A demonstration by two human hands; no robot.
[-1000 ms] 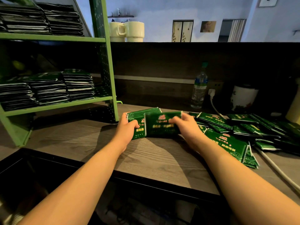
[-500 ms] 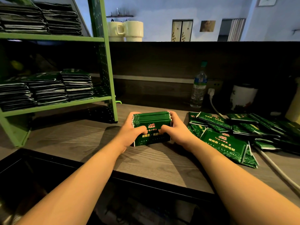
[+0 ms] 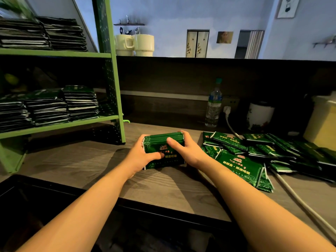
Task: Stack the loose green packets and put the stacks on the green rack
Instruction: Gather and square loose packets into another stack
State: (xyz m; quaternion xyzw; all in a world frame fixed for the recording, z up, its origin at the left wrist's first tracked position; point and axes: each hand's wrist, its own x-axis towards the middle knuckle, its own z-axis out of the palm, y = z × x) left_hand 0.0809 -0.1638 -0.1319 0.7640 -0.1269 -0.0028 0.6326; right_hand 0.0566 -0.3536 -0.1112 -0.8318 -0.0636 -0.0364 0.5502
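A stack of green packets (image 3: 163,144) stands on edge on the wooden counter, squared up between both hands. My left hand (image 3: 141,154) grips its left end with the thumb across the front. My right hand (image 3: 187,151) grips the right end, thumb on the front face. Loose green packets (image 3: 241,163) lie scattered on the counter to the right. The green rack (image 3: 109,73) stands at the left, with several packet stacks (image 3: 80,102) on its middle shelf and more on the top shelf.
A water bottle (image 3: 213,104), a white jar (image 3: 260,115) and a yellow container (image 3: 323,122) stand at the back right. A white cable (image 3: 298,197) runs across the counter's right side. Two cream mugs (image 3: 134,44) sit on the dark ledge.
The right hand pushed its packets onto the left hand's bundle, making one stack. Both hands then squeezed it tighter and squared its ends on the counter.
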